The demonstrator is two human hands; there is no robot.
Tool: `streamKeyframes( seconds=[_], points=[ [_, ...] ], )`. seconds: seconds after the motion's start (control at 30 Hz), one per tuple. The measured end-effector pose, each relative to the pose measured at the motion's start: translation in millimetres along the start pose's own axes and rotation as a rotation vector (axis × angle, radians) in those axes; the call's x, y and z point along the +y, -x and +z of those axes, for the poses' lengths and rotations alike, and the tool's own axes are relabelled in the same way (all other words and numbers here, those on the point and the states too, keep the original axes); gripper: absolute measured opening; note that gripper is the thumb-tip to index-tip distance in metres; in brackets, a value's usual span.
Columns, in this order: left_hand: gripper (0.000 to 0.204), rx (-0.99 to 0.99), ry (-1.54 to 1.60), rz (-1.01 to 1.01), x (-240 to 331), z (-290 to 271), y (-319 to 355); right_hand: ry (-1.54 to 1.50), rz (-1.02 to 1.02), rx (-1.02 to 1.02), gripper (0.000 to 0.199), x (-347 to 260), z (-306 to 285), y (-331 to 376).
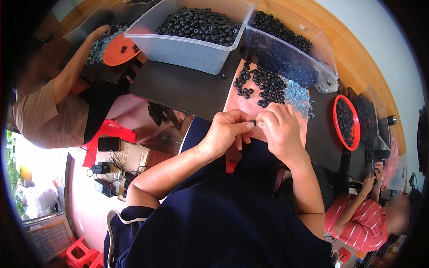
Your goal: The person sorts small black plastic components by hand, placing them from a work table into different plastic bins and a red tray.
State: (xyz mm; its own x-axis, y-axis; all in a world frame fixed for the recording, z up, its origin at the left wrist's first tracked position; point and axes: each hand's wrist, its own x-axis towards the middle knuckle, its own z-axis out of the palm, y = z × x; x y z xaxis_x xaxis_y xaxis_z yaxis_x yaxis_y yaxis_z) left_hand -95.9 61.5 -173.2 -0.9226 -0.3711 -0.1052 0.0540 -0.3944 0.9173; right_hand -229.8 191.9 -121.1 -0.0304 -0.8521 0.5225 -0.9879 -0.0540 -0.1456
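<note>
Black piece (pixel 253 122) underway, loose pieces (pixel 270 87) apparently remaining
Your left hand (pixel 224 135) pinches it; right hand (pixel 283 134) hold unclear, finished count too

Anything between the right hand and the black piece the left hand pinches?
Nothing visible. The right hand is close beside the black piece pinched by the left hand; contact is unclear. The loose black pieces lie beyond both hands.
</note>
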Motion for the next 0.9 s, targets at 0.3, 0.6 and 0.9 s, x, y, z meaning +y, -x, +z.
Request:
streamKeyframes(
  seconds=[0.3,0.6,0.9],
  points=[
    [0.013,-0.005,0.091,-0.039,0.0,1.1,1.3,-0.411,0.197,0.026,0.011,10.1,8.0,10.8],
    [0.014,-0.005,0.184,-0.106,-1.8,3.2,2.5,-0.779,0.44,0.057,0.007,7.0,15.3,16.6],
    [0.014,0.02,0.197,-0.117,-3.2,2.9,4.8,-0.764,0.468,0.025,0.006,3.0,18.5,18.6]
  ],
)
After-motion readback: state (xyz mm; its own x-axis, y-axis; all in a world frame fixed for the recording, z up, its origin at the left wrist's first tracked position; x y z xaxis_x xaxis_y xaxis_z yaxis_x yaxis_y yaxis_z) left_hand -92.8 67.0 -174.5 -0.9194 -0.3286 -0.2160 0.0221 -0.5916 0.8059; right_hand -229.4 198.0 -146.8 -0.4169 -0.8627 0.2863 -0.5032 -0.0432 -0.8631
